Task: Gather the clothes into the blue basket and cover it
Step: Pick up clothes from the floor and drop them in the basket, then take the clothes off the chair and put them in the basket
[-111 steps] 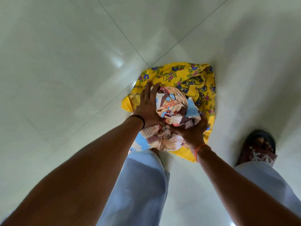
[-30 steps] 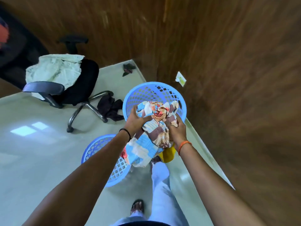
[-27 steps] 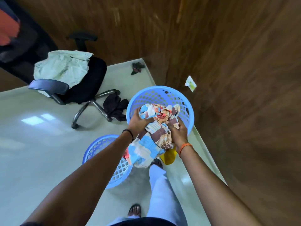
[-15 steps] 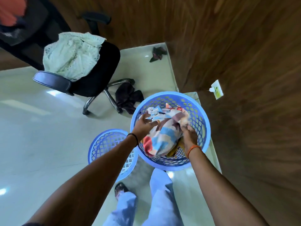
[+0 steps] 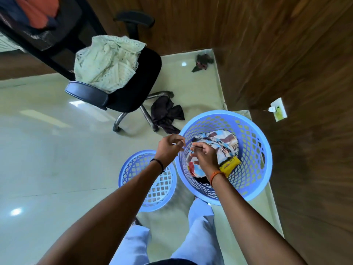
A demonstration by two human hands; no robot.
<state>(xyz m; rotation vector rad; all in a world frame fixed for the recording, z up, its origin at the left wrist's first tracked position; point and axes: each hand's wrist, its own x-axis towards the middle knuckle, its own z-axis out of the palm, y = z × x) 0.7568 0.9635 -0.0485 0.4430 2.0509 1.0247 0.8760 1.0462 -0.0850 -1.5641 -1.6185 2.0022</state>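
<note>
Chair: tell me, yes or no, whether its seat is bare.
No, a cream cloth lies bunched on the chair seat.

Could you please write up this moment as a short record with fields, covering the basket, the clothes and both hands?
basket: large blue basket upright on the floor by the wooden wall
contents: patterned cloth and yellow cloth inside
left hand: left hand at the basket's rim, fingers loosely curled, holding nothing
right hand: right hand over the patterned cloth, fingers relaxed
lid: smaller blue mesh piece on the floor beside the basket
clothes still out: pale garment on the chair; dark cloth and small dark piece on the floor
</note>
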